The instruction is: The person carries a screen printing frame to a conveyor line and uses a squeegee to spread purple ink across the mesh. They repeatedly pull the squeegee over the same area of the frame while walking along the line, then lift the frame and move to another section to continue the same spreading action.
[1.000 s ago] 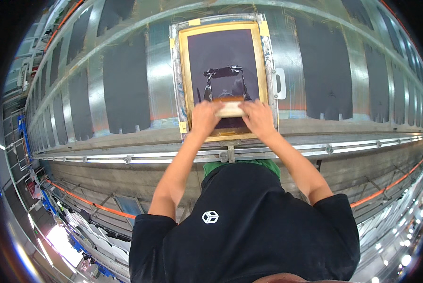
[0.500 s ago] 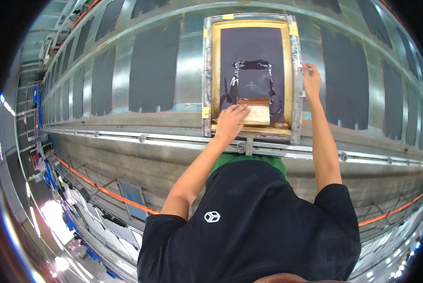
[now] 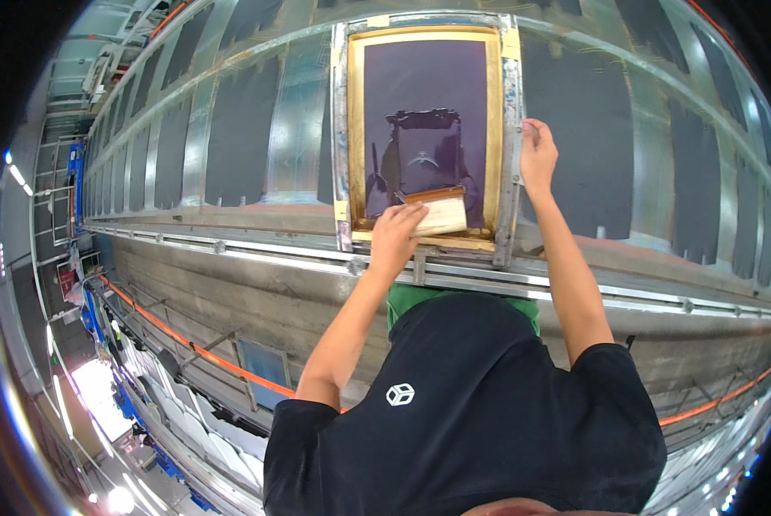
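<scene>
A screen-printing frame (image 3: pixel 512 103) with a yellow inner border and yellow tape pieces lies on the long metal bench. Its purple mesh (image 3: pixel 426 73) carries a rectangle of glossy dark ink (image 3: pixel 415 122) in the lower half. My left hand (image 3: pixel 396 234) holds a squeegee (image 3: pixel 441 215) with a pale wooden handle and brown blade, slightly tilted at the frame's lower end inside the border. My right hand (image 3: pixel 538 150) has bent fingers at the outer edge of the frame's right side, closed on it.
The bench holds rows of dark grey fabric panels (image 3: pixel 574 146) (image 3: pixel 239 146) on shiny metal. A metal rail (image 3: pixel 299 258) runs along the near edge, above my body. An orange line (image 3: pixel 183 340) runs along a lower rack, with blue-edged racks and lights beyond.
My right hand has left the squeegee and moved to the frame's right edge. My left hand still holds the squeegee, which has shifted lower and tilted. The view has shifted slightly.
</scene>
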`<action>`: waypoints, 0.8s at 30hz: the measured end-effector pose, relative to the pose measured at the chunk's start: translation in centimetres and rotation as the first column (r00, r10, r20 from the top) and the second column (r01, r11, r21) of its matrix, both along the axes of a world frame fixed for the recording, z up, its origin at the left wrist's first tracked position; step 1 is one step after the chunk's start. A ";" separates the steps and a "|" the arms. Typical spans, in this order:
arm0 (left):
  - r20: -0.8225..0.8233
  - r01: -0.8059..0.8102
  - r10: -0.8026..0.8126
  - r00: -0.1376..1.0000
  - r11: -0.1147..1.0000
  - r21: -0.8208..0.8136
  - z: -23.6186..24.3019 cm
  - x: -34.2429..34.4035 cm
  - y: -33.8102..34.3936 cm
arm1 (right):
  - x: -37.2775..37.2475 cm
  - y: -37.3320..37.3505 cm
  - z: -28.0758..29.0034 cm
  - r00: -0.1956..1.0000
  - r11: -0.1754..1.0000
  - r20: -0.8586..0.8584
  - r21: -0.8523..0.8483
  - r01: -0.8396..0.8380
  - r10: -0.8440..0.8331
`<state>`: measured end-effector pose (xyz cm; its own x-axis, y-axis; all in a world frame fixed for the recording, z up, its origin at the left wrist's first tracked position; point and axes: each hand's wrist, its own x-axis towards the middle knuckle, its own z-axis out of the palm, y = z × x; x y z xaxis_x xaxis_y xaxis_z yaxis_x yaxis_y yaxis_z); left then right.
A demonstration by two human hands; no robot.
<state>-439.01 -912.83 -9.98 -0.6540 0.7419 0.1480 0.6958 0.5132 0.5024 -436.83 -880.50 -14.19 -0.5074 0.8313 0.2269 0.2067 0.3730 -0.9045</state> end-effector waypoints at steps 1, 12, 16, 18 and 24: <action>0.013 0.003 -0.002 1.000 1.000 -0.008 -0.1 -1.3 -1.6 | -1.0 -1.5 -0.3 1.000 0.999 0.029 -0.040 -0.002 0.004; -0.059 0.069 -0.073 0.996 0.995 -0.077 -1.8 -6.7 -11.5 | -5.8 -8.5 -1.3 0.965 0.995 0.261 -0.096 0.009 0.016; -0.077 0.099 -0.105 0.992 0.992 -0.072 -2.1 -5.6 -12.7 | -5.6 -7.5 -3.0 0.965 0.999 0.260 -0.037 -0.009 0.019; -0.122 0.106 -0.120 0.985 0.988 -0.110 -2.1 -6.5 -12.3 | -4.6 -7.1 -2.9 0.894 0.963 0.447 0.247 -0.104 -0.018; 0.006 0.074 -0.074 0.997 0.997 -0.028 -0.1 -17.7 -3.2 | -7.7 -11.3 7.1 0.723 0.707 0.458 0.248 -0.663 0.517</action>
<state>-456.75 -916.03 -10.12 -0.5976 0.7922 0.1234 0.7300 0.4740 0.4924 -444.51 -891.80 -7.07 -0.9620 0.2156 0.1677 0.0788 0.8070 -0.5853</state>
